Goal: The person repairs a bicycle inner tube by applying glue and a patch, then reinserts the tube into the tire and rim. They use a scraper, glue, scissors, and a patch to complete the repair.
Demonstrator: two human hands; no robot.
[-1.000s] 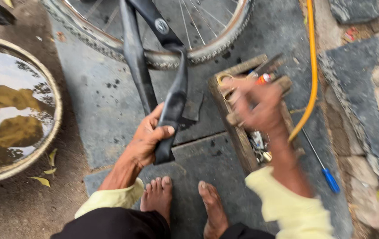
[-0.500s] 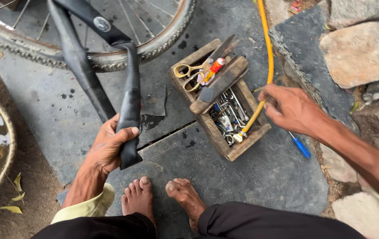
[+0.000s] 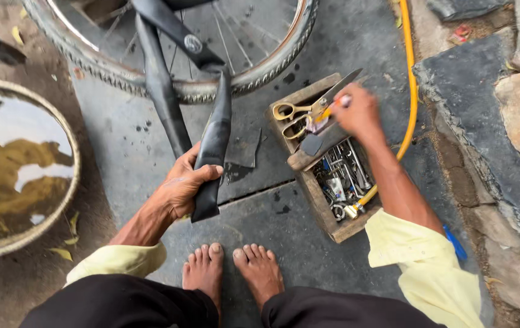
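Note:
My left hand (image 3: pixel 182 186) grips a folded black inner tube (image 3: pixel 211 143) that runs up to a bicycle wheel (image 3: pixel 169 85) lying at the top. My right hand (image 3: pixel 357 112) reaches into the far end of a wooden tool box (image 3: pixel 327 222), fingers curled around a small orange-handled tool (image 3: pixel 331 109). Scissors (image 3: pixel 299 109) with yellow handles lie across the box right beside that hand. Metal tools fill the box's near half. My bare feet (image 3: pixel 232 270) stand on the grey stone slab below.
A round basin of water (image 3: pixel 23 167) sits at the left. A yellow hose (image 3: pixel 410 79) runs past the box on the right. Rough stones (image 3: pixel 515 103) border the right side. A blue-handled tool (image 3: pixel 454 243) lies near my right sleeve.
My right hand has moved from the yellow hose on the right back to the far end of the tool box and closed on the orange-handled tool. The left hand keeps hold of the tube.

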